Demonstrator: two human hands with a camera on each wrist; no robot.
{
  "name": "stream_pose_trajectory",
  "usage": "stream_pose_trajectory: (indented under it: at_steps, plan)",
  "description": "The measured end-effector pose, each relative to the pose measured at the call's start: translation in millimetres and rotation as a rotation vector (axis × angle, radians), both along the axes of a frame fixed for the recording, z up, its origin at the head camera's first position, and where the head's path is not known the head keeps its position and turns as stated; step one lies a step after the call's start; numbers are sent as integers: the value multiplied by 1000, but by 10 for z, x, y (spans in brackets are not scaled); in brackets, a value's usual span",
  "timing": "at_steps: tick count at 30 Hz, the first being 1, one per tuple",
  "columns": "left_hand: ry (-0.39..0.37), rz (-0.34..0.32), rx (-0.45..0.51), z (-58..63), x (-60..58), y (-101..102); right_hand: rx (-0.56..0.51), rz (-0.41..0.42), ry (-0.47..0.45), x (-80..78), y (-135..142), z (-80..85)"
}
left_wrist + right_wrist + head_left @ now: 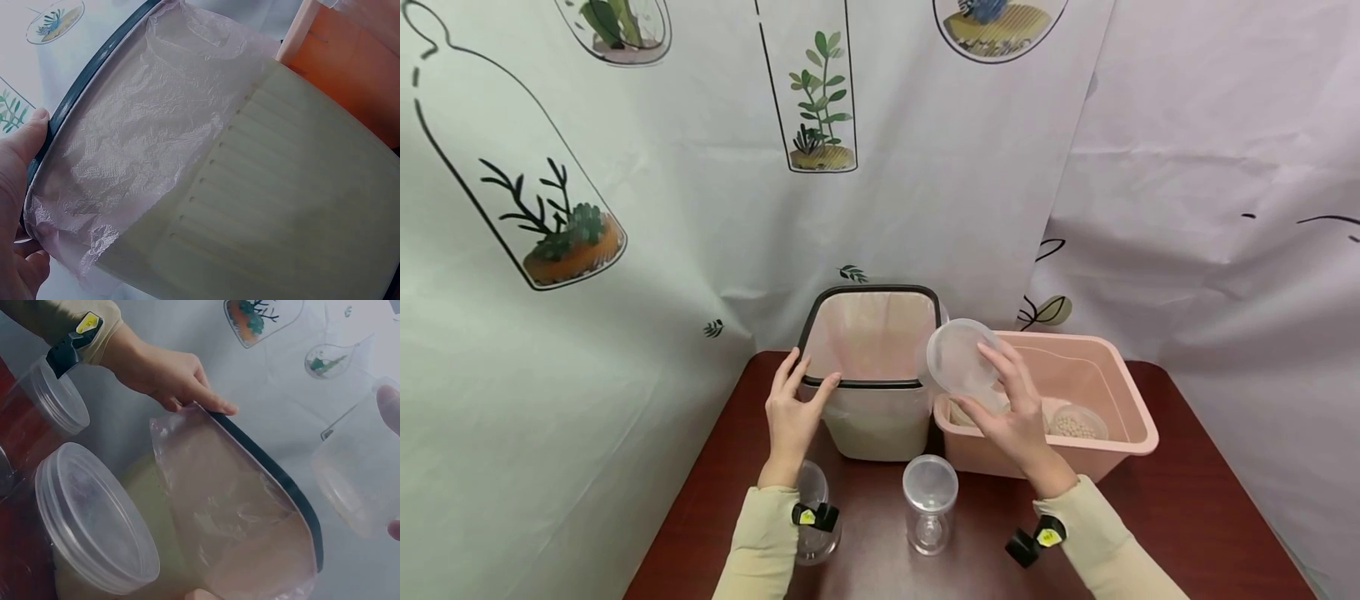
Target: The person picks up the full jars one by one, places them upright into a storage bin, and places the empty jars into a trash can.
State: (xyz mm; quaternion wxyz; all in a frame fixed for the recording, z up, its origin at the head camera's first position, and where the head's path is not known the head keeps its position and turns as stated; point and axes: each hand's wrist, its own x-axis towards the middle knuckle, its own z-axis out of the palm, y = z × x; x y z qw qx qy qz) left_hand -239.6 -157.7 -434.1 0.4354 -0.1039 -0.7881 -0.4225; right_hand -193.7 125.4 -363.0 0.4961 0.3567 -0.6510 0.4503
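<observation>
My left hand (792, 421) grips the black rim at the front left corner of a pale trash bin (880, 429). Its thumb lies against the rim in the left wrist view. A thin pink plastic bag (137, 119) lines the bin and folds down over its outside. Up in the air between the bin and a pink tub, my right hand (1022, 421) holds a round, translucent plastic container (958, 358) between thumb and fingers. The container is tilted, and in the right wrist view its cloudy wall (350, 475) shows nothing inside.
The pink tub (1146, 429) stands right of the bin, with a small bowl of beige beads (1077, 425) inside. Before the bin stand two clear lidded jars, one in the middle (930, 487), the other (816, 546) partly behind my left forearm. A printed white cloth (895, 217) hangs behind.
</observation>
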Motion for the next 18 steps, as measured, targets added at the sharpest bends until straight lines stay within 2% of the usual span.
stream_pose_trajectory:
  at_steps: [9, 18]
  plan:
    - [2, -5, 9, 11, 7, 2, -23, 41, -17, -110, -130, -31]
    - [-12, -12, 17, 12, 18, 5, -13, 32, 5, -196, -266, 18]
